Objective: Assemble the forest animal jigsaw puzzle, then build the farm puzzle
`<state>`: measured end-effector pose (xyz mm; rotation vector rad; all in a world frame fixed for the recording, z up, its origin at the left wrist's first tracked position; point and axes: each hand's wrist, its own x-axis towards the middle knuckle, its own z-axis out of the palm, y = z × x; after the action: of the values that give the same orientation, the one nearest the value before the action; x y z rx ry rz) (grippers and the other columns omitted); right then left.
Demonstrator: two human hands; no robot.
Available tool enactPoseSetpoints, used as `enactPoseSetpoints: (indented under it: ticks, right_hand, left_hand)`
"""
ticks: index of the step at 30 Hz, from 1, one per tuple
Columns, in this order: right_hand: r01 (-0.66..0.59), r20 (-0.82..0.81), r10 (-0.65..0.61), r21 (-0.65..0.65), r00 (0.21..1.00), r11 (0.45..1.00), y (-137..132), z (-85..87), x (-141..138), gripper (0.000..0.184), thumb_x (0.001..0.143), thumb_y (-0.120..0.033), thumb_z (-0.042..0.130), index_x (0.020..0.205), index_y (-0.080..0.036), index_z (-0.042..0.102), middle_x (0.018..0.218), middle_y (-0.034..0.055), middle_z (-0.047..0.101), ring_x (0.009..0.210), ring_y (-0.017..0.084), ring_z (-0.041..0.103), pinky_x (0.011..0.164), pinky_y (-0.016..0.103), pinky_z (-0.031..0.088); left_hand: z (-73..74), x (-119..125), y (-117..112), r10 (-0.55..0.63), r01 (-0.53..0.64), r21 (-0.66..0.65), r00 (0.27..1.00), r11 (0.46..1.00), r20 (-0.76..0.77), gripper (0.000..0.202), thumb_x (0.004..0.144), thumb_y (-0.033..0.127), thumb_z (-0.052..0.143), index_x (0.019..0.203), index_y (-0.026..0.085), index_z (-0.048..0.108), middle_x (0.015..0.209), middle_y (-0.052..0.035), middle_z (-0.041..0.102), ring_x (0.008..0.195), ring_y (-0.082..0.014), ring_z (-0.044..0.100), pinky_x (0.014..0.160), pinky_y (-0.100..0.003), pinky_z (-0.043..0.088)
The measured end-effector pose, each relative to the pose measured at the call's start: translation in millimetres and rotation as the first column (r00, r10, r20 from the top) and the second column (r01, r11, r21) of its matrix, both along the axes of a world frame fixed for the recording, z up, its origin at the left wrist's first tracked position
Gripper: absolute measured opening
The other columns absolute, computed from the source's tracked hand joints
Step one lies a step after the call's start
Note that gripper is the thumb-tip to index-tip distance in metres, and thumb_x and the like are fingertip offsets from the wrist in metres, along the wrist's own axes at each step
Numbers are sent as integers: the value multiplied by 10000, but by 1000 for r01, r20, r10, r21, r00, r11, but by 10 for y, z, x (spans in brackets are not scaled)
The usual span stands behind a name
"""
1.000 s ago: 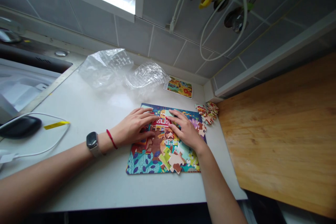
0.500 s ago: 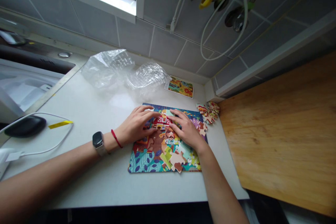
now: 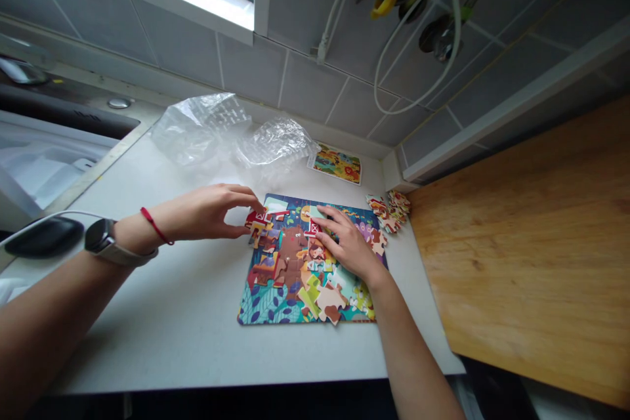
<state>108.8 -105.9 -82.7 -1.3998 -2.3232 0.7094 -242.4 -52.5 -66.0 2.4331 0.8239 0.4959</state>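
My left hand (image 3: 229, 210) is at the left edge of a colourful jigsaw board (image 3: 268, 305), thumb and fingers closed on a puzzle piece (image 3: 259, 216) with a red barn and white cross. My right hand (image 3: 347, 243) lies over the upper right of the board, fingers apart. Its fingertips touch a second piece, red and pale green (image 3: 314, 228). Brown bear pieces (image 3: 293, 249) show between the hands. Below my right hand, a cream and brown piece (image 3: 331, 300) lies loose beside a green one (image 3: 310, 295). My right palm hides part of the board.
More loose pieces (image 3: 391, 211) are heaped right of the board. A picture card (image 3: 337, 164) and crumpled clear plastic (image 3: 275, 141) lie behind it. At left are a black mouse-shaped object (image 3: 46, 236) and a sink (image 3: 63, 121). A wooden panel (image 3: 522, 243) borders the right.
My left hand has moved left from the board's middle to its left edge, carrying the red barn piece. The bear pieces are now uncovered. My right hand has stayed nearly still.
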Motion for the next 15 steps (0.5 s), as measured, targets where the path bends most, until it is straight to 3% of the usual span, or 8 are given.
enactPoseSetpoints:
  ticks: [4, 8, 11, 15]
  right_hand:
    - [-4, 17, 4, 5, 1000, 1000, 1, -4, 9, 367, 1051, -303, 579, 1400, -277, 691, 1551, 106, 578, 1473, 271, 499, 1251, 532, 394]
    - [-11, 44, 7, 98, 999, 995, -32, 5, -56, 376, 1034, -296, 615, 1403, -280, 686, 1564, 101, 562, 1518, 295, 432, 1264, 572, 368]
    - [-152, 65, 144, 152, 987, 977, -104, 38, -226, 382, 1043, -312, 611, 1420, -298, 668, 1589, 79, 539, 1552, 293, 381, 1271, 574, 361]
    - [-344, 170, 324, 108, 931, 933, -217, 89, -489, 423, 1033, -421, 631, 1435, -295, 663, 1700, 99, 383, 1604, 366, 267, 1285, 639, 293]
  left_hand:
    - [40, -85, 14, 18, -17, -95, 1000, 995, 3, 267, 863, 328, 723, 1117, 259, 765, 1079, -43, 773, 899, -198, 732, 807, -265, 579]
    - [60, -90, 16, -2, -1, -113, 1000, 994, -21, 260, 878, 300, 698, 1123, 234, 757, 1057, -54, 768, 879, -185, 722, 804, -261, 580]
    - [49, -73, 8, -15, 12, -111, 1000, 994, -24, 251, 885, 279, 686, 1121, 222, 749, 1036, -55, 762, 862, -176, 718, 801, -260, 576]
    - [15, -51, -14, -10, 10, -99, 1000, 995, -1, 240, 862, 251, 696, 1094, 228, 749, 1025, -45, 755, 844, -173, 718, 790, -258, 561]
